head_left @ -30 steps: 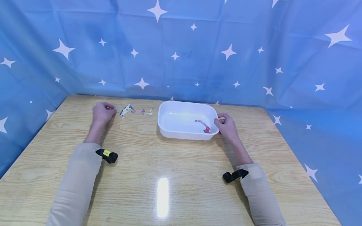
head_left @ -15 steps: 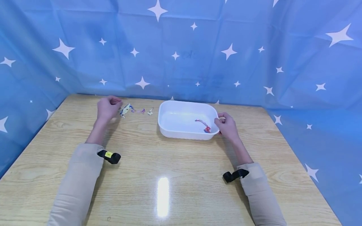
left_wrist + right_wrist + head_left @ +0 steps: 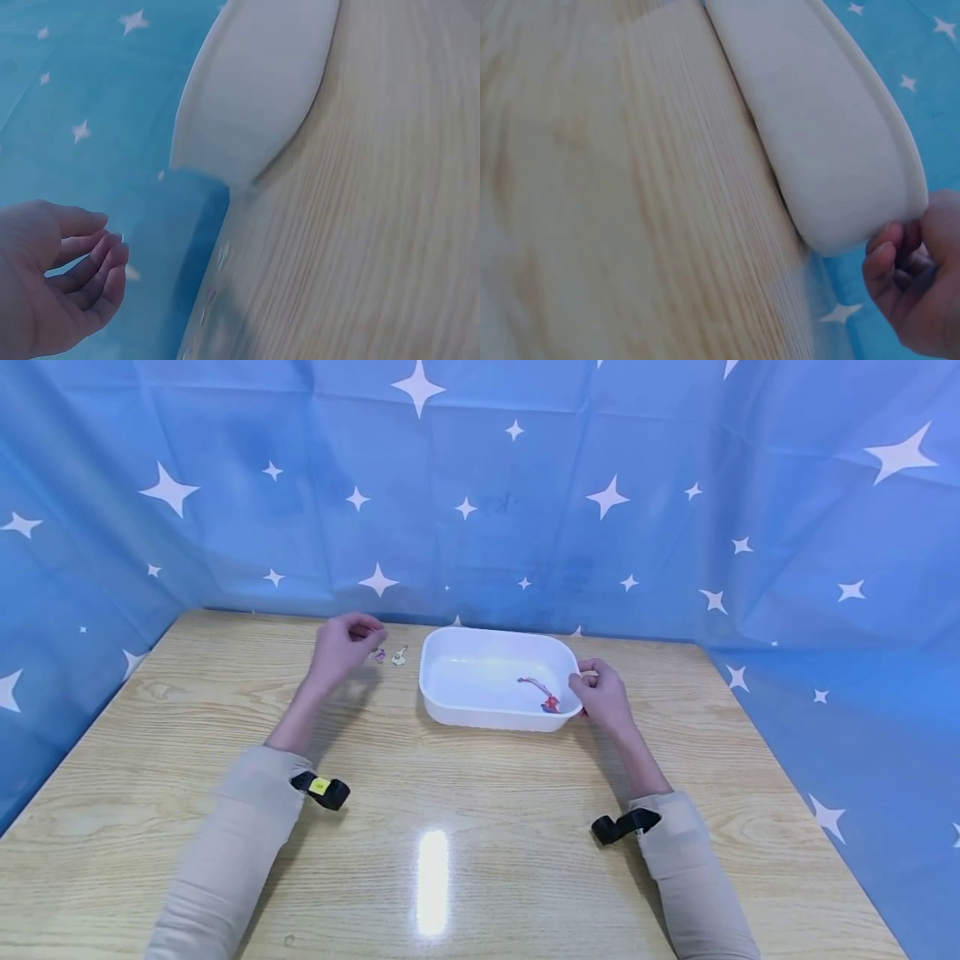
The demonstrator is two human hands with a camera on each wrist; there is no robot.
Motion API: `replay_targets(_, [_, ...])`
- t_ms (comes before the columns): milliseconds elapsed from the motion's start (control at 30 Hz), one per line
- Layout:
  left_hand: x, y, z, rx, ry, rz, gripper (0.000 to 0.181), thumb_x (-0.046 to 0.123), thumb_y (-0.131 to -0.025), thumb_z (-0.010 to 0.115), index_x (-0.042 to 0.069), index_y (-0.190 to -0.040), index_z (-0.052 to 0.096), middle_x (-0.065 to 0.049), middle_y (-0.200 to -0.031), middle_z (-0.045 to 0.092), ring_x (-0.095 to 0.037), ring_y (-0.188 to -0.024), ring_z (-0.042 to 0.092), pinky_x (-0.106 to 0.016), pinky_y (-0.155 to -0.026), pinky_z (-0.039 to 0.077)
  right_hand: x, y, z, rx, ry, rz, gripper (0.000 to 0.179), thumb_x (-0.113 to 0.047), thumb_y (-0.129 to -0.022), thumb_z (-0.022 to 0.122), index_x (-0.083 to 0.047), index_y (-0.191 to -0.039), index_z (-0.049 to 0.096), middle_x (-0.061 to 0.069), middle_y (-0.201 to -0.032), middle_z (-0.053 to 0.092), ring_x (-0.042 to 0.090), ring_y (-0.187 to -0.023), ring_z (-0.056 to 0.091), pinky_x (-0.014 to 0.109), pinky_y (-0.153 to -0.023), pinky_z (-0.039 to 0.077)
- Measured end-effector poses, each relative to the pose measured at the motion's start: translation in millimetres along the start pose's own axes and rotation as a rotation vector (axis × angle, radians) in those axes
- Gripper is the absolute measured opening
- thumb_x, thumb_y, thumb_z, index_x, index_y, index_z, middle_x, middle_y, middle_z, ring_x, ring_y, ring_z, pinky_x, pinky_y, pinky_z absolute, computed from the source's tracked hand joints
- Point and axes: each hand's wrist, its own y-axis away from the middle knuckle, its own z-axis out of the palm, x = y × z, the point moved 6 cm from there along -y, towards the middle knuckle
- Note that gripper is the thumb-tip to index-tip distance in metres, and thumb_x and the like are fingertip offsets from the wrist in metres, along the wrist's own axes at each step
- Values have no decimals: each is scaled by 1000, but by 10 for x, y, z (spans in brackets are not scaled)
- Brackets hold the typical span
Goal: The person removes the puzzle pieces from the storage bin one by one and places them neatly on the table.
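Observation:
A white plastic basin (image 3: 472, 714) stands at the back of the table. Inside it lies a small red and blue trinket (image 3: 551, 702) with a thin strap. My right hand (image 3: 604, 695) grips the basin's right end, thumb at the rim. My left hand (image 3: 347, 648) hovers left of the basin, above small trinkets on the table. Its thumb and fingers come together at the tips, where a tiny pale thing (image 3: 121, 237) just shows; its kind is too small to tell. Beyond these fingertips lie a purple trinket (image 3: 379, 656) and a pale one (image 3: 399, 656). The hand hides others.
The wooden table (image 3: 480, 793) ends at the back against a blue curtain (image 3: 480, 560) with white stars. A black wrist camera (image 3: 321, 788) sits on the left sleeve, another black camera (image 3: 626, 826) on the right.
My left hand has lifted from the far left of the row and moved right, toward the basin, now covering the larger blue and pale trinket. My right hand and the basin have stayed put.

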Motion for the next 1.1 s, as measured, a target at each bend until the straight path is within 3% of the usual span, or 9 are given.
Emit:
replay_targets(467, [411,61,661,-133,83,75,16,11,-97,67,-1,-107,70,-13,-96,68,-23,-87,62,-29,-77,51,11,25,-7,16,5,1,36,-18,-100,56,-1,-130,51,13,-68,53,20,-46,50,30,-43,45])
replay_targets(833, [538,72,1170,-273,63,147,14,6,-95,67,-2,-105,71,-12,-92,69,-23,-85,64,-30,-78,52,25,23,-4,7,14,13,39,-18,-100,56,2,-131,48,12,-69,55,18,-46,52,30,-44,46])
replay_targets(1100, [601,-18,1493,-338,10,120,14,6,-92,68,-1,-105,71,-11,-91,69,-22,-88,65,-29,-82,52,12,9,0,16,6,5,37,-15,-99,56,3,-130,47,6,-67,54,16,-46,51,28,-44,47])
